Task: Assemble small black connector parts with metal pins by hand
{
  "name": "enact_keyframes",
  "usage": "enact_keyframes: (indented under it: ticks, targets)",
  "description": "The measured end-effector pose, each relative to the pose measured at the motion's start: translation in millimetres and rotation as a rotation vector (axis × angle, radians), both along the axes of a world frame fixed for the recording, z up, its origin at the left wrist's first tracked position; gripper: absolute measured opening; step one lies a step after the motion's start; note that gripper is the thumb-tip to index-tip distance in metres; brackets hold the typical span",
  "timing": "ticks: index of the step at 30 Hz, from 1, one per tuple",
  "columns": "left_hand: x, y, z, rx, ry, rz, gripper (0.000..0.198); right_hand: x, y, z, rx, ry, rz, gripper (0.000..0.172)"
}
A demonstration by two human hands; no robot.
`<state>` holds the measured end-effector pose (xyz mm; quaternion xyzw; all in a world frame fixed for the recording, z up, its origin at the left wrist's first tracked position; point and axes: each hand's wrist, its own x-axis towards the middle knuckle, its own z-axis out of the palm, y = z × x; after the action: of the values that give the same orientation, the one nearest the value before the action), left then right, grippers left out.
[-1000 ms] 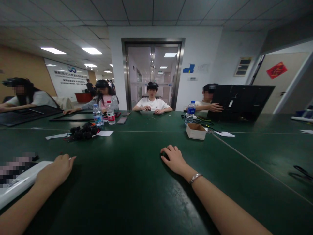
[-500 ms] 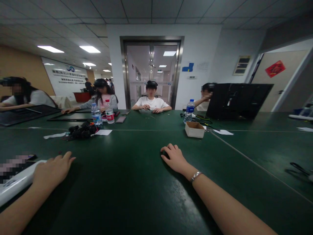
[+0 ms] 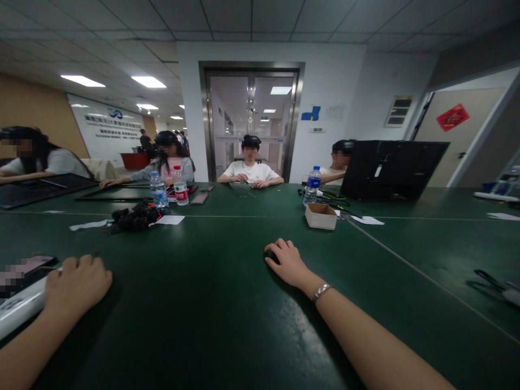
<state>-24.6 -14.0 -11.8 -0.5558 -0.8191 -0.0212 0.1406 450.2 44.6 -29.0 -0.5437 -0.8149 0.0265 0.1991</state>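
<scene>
My left hand (image 3: 77,284) rests at the left with its back up and its fingers curled under. It overlaps the end of a long white object with dark markings (image 3: 22,310). Whatever the curled fingers may hold is hidden. A tiny reddish spot (image 3: 96,253) shows just beyond the knuckles. Near the middle of the green table (image 3: 195,325), my right hand (image 3: 286,264) lies with its fingers gently bent and the thumb apart from them. No object shows in it. A silver bracelet (image 3: 322,292) circles the right wrist.
Beyond my right hand stands an open cardboard box (image 3: 320,219) with a water bottle (image 3: 312,185) behind it. A black bundle (image 3: 136,216) lies near two bottles at left. A large black panel (image 3: 392,170) stands at right. Several people sit across the table.
My left hand has drawn its stretched fingers in and shifted slightly left. My right hand keeps its pose. Across the table at right, a person's raised hand has lowered.
</scene>
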Motion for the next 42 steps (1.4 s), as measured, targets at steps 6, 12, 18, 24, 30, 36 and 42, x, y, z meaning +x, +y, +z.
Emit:
enact_keyframes:
  ticks: [6,12,18,24,30,36,42]
  targets:
    - [33,-2,-0.2,0.130,0.315,-0.131,0.049,-2,0,0.3,-0.025,0.002,-0.006,0.035]
    - [103,20,-6.2,0.140,0.230,-0.626,0.040,-10,0,-4.1,0.009,0.047,-0.008,0.020]
    - [206,43,-11.9,0.033,-0.340,-0.853,0.039,-12,-1,-7.2,0.019,0.317,0.154,0.019]
    - [292,65,-16.2,-0.031,-0.698,-1.024,0.049,-7,7,-8.8,0.059,0.439,0.158,0.030]
    - [309,79,-27.4,0.017,-0.887,-1.054,0.030,-3,12,-9.9,-0.006,0.502,0.114,0.028]
    - [307,71,-22.6,0.057,-0.702,-0.996,0.023,-2,11,-10.3,0.040,0.513,0.156,0.022]
    - [303,74,-24.1,0.075,-0.894,-0.937,0.015,0,9,-5.0,0.100,0.462,0.152,0.014]
